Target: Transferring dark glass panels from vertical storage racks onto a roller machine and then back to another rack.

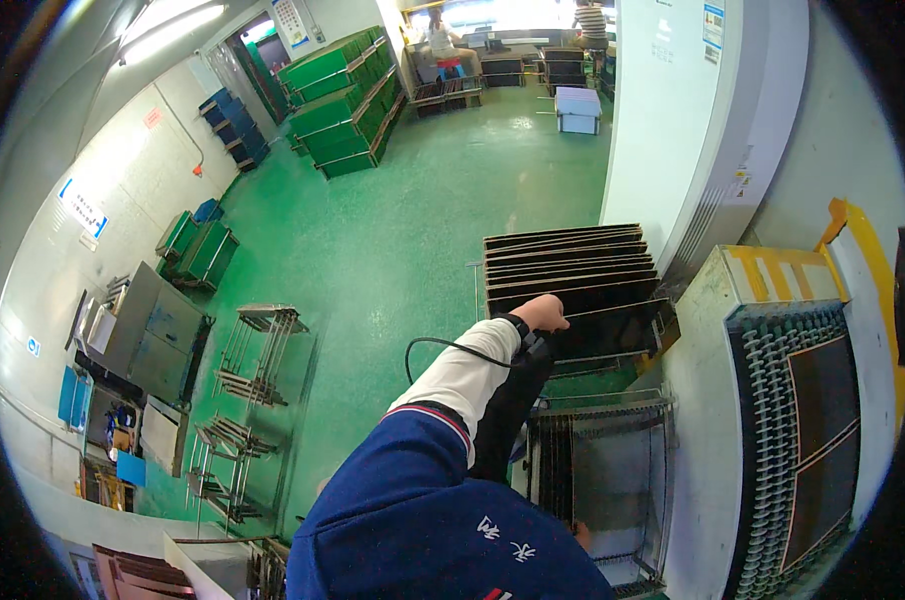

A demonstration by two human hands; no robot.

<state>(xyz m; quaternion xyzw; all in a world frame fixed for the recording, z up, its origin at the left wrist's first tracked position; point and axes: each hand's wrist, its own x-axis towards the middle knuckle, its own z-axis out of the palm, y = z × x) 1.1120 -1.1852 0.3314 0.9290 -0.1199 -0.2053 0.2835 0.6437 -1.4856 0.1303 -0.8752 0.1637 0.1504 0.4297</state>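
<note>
My left arm, in a blue sleeve with a white cuff, stretches forward. My left hand [544, 312] is closed, its fingers curled, in front of dark flat panels [583, 290] standing on edge in a row. Whether it touches or holds anything cannot be made out. Around that wrist is a black strap [521, 330] with a thin looping cord [413, 350]. Low down, only a small part of my right hand [581, 535] shows beside a metal rack [623, 480] holding several dark upright panels [551, 460]; its fingers are mostly hidden.
At right, a machine [763, 270] has rows of rollers [770, 440] and two dark panels [823, 400] on it. Empty metal racks [258, 350] stand at left on the green floor. Stacked green crates [338, 110] and a blue-grey bin [578, 108] are farther back, with two seated people beyond.
</note>
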